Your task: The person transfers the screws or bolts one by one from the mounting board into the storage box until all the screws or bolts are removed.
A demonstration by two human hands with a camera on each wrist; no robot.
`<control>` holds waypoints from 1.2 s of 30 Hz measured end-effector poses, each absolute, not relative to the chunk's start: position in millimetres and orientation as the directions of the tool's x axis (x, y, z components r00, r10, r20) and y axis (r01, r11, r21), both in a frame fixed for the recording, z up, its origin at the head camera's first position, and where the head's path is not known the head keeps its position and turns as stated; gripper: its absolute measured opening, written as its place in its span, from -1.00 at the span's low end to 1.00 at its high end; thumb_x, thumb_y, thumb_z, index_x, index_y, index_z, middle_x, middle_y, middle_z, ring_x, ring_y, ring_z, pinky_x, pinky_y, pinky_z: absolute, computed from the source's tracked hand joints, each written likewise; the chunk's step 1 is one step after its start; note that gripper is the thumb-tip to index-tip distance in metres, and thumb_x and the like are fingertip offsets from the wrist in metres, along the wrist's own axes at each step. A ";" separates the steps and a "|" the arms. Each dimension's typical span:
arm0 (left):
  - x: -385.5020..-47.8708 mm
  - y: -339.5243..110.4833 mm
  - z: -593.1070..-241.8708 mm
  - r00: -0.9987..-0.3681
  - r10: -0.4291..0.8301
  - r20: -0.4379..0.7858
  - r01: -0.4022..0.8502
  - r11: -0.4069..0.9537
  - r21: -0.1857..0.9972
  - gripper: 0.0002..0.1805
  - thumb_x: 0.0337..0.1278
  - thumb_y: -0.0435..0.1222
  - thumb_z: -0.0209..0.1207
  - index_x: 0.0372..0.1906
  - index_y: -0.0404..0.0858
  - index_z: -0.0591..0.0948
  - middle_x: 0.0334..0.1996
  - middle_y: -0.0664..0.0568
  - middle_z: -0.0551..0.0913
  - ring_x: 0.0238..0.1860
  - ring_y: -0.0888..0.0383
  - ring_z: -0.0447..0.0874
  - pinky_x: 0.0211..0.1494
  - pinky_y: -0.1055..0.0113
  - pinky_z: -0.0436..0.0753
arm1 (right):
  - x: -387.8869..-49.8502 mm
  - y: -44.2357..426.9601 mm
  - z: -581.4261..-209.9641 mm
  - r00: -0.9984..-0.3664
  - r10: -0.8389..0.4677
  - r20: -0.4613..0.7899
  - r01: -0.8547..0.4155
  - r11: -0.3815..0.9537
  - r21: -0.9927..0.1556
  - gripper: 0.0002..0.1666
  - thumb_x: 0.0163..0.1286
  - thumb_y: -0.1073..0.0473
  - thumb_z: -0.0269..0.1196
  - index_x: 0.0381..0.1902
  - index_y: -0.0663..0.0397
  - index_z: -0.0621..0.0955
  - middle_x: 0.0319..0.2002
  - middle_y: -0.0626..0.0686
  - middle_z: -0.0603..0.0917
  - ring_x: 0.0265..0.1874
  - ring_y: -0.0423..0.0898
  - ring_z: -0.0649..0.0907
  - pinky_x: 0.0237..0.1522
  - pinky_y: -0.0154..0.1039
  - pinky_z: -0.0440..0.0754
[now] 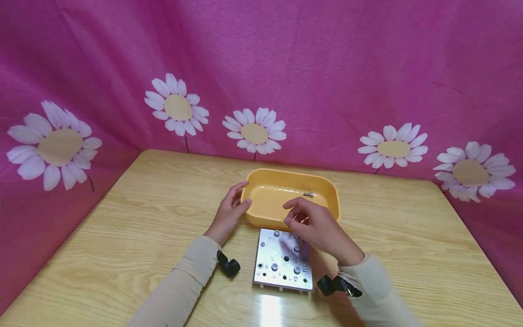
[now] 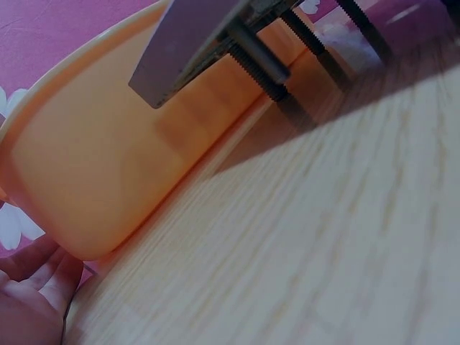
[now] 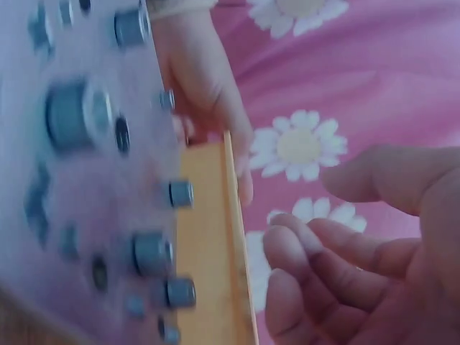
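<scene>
At the left end of a yellow plastic tray point(image 1: 261, 220), my left hand point(image 1: 229, 213) holds the wall, its thumb at the rim and its fingers along the outside. Over the tray's near edge hovers my right hand point(image 1: 316, 225), fingers loosely bent and thumb apart, with nothing visible between them in the right wrist view. A socket-head screw point(image 1: 308, 195) lies inside the tray toward the far right. Just in front of the tray stands a metal plate point(image 1: 282, 272) fitted with several screws; threaded ends point(image 2: 259, 75) stick out beneath it and raise it off the table.
The wooden table point(image 1: 163, 204) extends to both sides of the tray and plate. Behind it hangs a pink curtain point(image 1: 318, 81) printed with white daisies. Black wrist cameras point(image 1: 229, 267) are strapped over both sleeves, close to the plate's sides.
</scene>
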State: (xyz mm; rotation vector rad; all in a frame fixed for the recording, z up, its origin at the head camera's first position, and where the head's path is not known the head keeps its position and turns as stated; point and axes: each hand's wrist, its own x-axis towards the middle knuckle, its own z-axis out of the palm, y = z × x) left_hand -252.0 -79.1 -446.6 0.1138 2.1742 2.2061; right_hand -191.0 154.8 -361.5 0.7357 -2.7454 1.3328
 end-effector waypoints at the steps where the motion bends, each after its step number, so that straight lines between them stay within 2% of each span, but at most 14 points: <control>1: -251.8 -79.0 -446.8 -0.996 0.081 0.025 0.024 -0.019 1.000 -0.49 0.29 -0.24 0.17 0.30 0.15 0.40 0.28 0.02 0.37 0.28 0.10 0.38 0.26 0.23 0.47 | -188.4 152.5 -361.2 -0.884 -0.429 0.188 -0.416 0.533 -0.737 -0.66 0.27 0.25 0.31 0.00 0.11 0.56 -0.41 -0.10 0.65 -0.42 -0.17 0.61 -0.37 -0.28 0.63; 9: -251.5 -78.5 -447.7 -0.995 0.090 0.035 0.033 -0.026 0.999 -0.47 0.30 -0.26 0.16 0.33 0.06 0.38 0.29 -0.02 0.37 0.29 0.09 0.37 0.28 0.22 0.44 | -173.1 135.9 -362.1 -0.823 -0.563 0.080 -0.443 0.546 -0.711 -0.65 0.27 0.19 0.31 -0.01 0.14 0.54 -0.46 -0.13 0.59 -0.53 -0.21 0.54 -0.51 -0.35 0.55; 16: -250.8 -78.2 -446.7 -0.995 0.093 0.034 0.031 -0.028 0.999 -0.47 0.30 -0.24 0.15 0.34 0.07 0.37 0.30 -0.04 0.37 0.29 0.07 0.38 0.26 0.20 0.47 | -169.1 126.8 -371.0 -0.790 -0.614 -0.003 -0.452 0.585 -0.673 -0.68 0.26 0.16 0.34 -0.05 0.07 0.54 -0.52 -0.16 0.53 -0.55 -0.26 0.50 -0.49 -0.34 0.53; 27: -252.2 -77.2 -447.9 -0.996 0.084 0.036 0.033 -0.031 0.999 -0.49 0.30 -0.27 0.15 0.31 0.10 0.39 0.29 -0.03 0.37 0.29 0.09 0.38 0.27 0.22 0.46 | -170.1 120.9 -382.8 -0.801 -0.599 0.002 -0.453 0.603 -0.657 -0.78 0.27 0.16 0.32 -0.15 -0.02 0.56 -0.55 -0.19 0.51 -0.57 -0.28 0.47 -0.48 -0.35 0.48; 36: -250.9 -79.9 -446.7 -0.994 0.096 0.049 0.047 -0.026 0.999 -0.46 0.30 -0.28 0.15 0.36 0.00 0.36 0.32 -0.13 0.35 0.32 0.01 0.35 0.30 0.14 0.43 | -173.1 117.9 -387.6 -0.818 -0.575 0.016 -0.445 0.615 -0.651 -0.83 0.24 0.18 0.33 -0.23 -0.01 0.57 -0.57 -0.18 0.50 -0.58 -0.27 0.46 -0.49 -0.35 0.46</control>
